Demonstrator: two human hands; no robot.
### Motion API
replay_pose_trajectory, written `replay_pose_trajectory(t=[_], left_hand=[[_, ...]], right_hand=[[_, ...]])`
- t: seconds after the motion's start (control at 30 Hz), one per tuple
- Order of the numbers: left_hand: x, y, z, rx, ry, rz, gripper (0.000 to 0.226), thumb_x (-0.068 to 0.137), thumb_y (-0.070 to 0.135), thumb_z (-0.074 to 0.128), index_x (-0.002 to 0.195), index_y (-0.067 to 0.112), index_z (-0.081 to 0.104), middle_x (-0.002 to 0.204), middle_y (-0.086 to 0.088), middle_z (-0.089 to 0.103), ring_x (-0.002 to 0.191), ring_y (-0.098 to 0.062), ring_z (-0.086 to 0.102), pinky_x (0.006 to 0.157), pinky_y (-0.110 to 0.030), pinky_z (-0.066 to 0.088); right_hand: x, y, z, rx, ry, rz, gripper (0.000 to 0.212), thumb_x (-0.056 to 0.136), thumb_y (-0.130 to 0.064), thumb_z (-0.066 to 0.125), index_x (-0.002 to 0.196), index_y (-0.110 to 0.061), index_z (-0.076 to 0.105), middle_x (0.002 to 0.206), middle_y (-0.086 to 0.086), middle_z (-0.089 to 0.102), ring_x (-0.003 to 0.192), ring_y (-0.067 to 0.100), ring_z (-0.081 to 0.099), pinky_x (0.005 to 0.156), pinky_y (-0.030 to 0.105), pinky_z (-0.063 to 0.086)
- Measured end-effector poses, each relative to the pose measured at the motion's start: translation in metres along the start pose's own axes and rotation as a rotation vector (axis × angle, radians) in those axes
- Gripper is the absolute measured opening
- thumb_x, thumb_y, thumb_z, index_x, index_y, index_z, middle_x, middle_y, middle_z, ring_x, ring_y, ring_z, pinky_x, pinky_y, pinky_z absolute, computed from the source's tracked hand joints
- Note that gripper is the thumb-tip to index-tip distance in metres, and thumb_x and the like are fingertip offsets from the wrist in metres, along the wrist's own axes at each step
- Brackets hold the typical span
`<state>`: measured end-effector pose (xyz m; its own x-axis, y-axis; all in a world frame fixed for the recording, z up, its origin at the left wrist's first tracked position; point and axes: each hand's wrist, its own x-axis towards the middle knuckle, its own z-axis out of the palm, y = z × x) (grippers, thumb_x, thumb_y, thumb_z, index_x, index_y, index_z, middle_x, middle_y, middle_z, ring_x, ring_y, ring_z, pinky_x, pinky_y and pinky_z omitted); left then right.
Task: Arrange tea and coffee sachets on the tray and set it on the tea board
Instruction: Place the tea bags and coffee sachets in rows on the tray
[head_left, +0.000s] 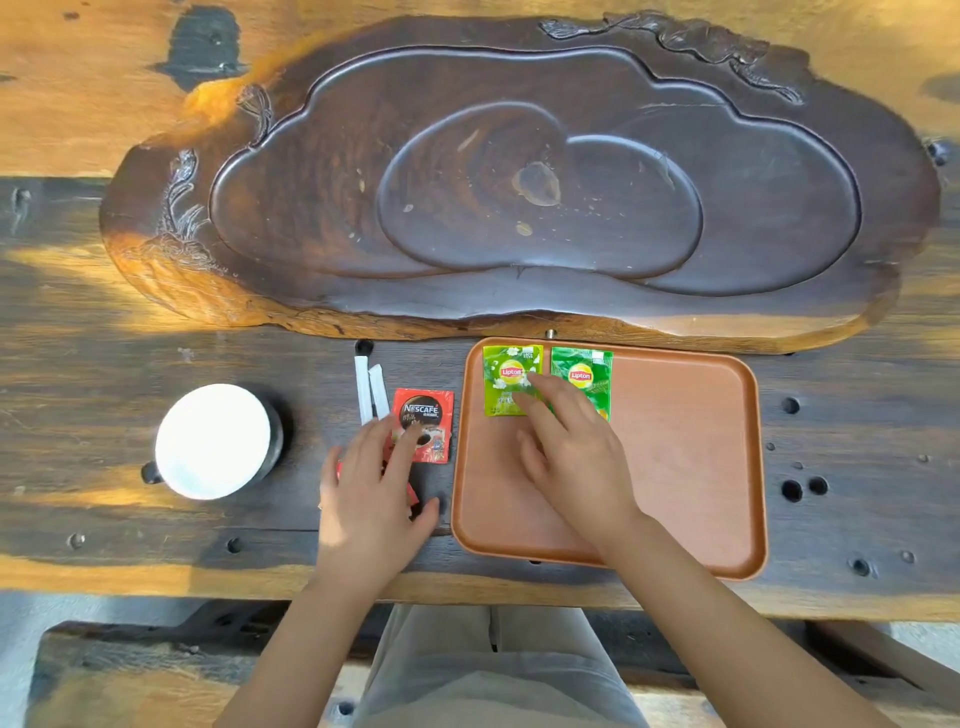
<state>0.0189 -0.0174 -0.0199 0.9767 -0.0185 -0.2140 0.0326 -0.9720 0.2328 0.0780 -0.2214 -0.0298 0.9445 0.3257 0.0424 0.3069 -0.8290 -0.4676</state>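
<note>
Tea sachets: light green sachet (506, 382) and dark green sachet (583, 376) lie side by side in the tray's upper left corner.
Right hand (569, 447): palm down, fingers spread flat across both sachets, gripping nothing.
Coffee sachet (423, 423): red, on the table left of the tray.
Left hand (371, 488): open, fingertips on the coffee sachet.
Tray (691, 452): smooth orange-brown rounded rectangle, lower centre-right.
Tea board (519, 176): dark carved wood, upper frame.
White sticks (371, 392): beside the coffee sachet.

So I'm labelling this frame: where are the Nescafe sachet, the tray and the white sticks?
Nescafe sachet (427, 413): head view, on its printed logo.
Tray (691, 452): head view, on its bare floor.
White sticks (363, 387): head view, mid-length on the left stick.
</note>
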Motion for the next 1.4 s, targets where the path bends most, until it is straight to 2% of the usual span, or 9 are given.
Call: replay_pose_trajectory(t=[0.13,0.37,0.63,0.83,1.0,1.07,1.17,1.27,1.4], left_hand=[[-0.011,-0.027,0.003,0.132,-0.124,-0.063,0.085,0.050,0.034,0.083,0.125,0.012,0.050,0.123,-0.014,0.058,0.118,-0.030,0.052,0.099,-0.062,0.029],[-0.012,-0.035,0.006,0.141,-0.047,-0.037,0.084,0.049,0.032,0.084,0.124,0.012,0.050,0.113,-0.004,0.064,0.106,-0.023,0.060,0.100,-0.060,0.030],[-0.013,-0.040,0.005,0.060,-0.001,-0.058,0.065,0.057,0.027,0.081,0.114,0.015,0.053,0.107,-0.001,0.067,0.102,-0.021,0.062,0.103,-0.052,0.030],[-0.015,-0.038,-0.006,-0.218,0.118,-0.174,0.049,0.068,0.022,0.075,0.111,0.016,0.052,0.118,0.000,0.061,0.108,-0.014,0.052,0.107,-0.034,0.021],[-0.018,-0.027,-0.023,-0.534,0.266,-0.264,0.039,0.068,0.018,0.078,0.099,0.020,0.053,0.125,0.007,0.053,0.111,-0.004,0.046,0.098,-0.035,0.036],[-0.017,-0.018,-0.026,-0.567,0.301,-0.195,0.039,0.070,0.017,0.077,0.101,0.021,0.054,0.123,0.011,0.048,0.111,0.004,0.039,0.096,-0.028,0.032],[-0.010,0.001,-0.024,-0.508,0.248,-0.006,0.037,0.071,0.025,0.069,0.106,0.018,0.055,0.127,0.003,0.051,0.113,-0.008,0.043,0.098,-0.022,0.028],[0.000,0.024,-0.011,-0.418,0.150,0.194,0.038,0.069,0.025,0.068,0.104,0.016,0.058,0.124,-0.002,0.055,0.113,-0.016,0.043,0.104,-0.034,0.027],[0.011,0.048,0.013,-0.232,-0.017,0.403,0.041,0.065,0.021,0.071,0.102,0.017,0.056,0.120,-0.004,0.058,0.112,-0.019,0.048,0.108,-0.042,0.020]], right_hand=[[0.006,-0.029,0.023,-0.009,-0.107,-0.184,0.034,0.077,-0.016,0.062,0.109,-0.009,0.061,0.123,0.015,0.061,0.117,0.032,0.055,0.097,0.041,0.046],[0.015,-0.059,0.050,-0.074,-0.330,-0.235,0.058,0.048,-0.024,0.087,0.099,-0.007,0.065,0.115,0.018,0.065,0.110,0.034,0.060,0.091,0.044,0.050],[0.023,-0.074,0.060,-0.096,-0.194,-0.227,0.028,0.058,-0.007,0.076,0.084,-0.009,0.065,0.090,0.010,0.070,0.082,0.028,0.065,0.077,0.035,0.053],[0.028,-0.079,0.046,0.134,-0.078,-0.039,0.012,0.070,0.003,0.067,0.076,-0.007,0.064,0.072,0.007,0.068,0.067,0.026,0.063,0.055,0.032,0.052],[0.024,-0.077,0.015,0.493,0.131,0.227,0.013,0.082,-0.007,0.060,0.090,-0.007,0.070,0.093,0.004,0.073,0.086,0.013,0.066,0.077,0.023,0.050],[0.012,-0.067,0.002,0.557,0.206,0.295,0.018,0.083,-0.017,0.057,0.089,-0.008,0.070,0.093,-0.004,0.071,0.089,0.002,0.062,0.081,0.012,0.048],[-0.015,-0.043,-0.015,0.511,0.300,0.335,0.027,0.082,-0.025,0.051,0.091,-0.009,0.071,0.094,-0.010,0.067,0.091,0.003,0.062,0.085,0.008,0.045],[-0.041,-0.016,-0.027,0.367,0.354,0.281,0.024,0.084,-0.015,0.050,0.092,-0.006,0.071,0.096,-0.006,0.066,0.094,0.003,0.060,0.090,0.008,0.042],[-0.075,0.020,-0.027,0.182,0.235,0.159,0.028,0.092,-0.015,0.046,0.096,-0.001,0.070,0.103,0.007,0.071,0.101,0.013,0.061,0.097,0.016,0.042]])
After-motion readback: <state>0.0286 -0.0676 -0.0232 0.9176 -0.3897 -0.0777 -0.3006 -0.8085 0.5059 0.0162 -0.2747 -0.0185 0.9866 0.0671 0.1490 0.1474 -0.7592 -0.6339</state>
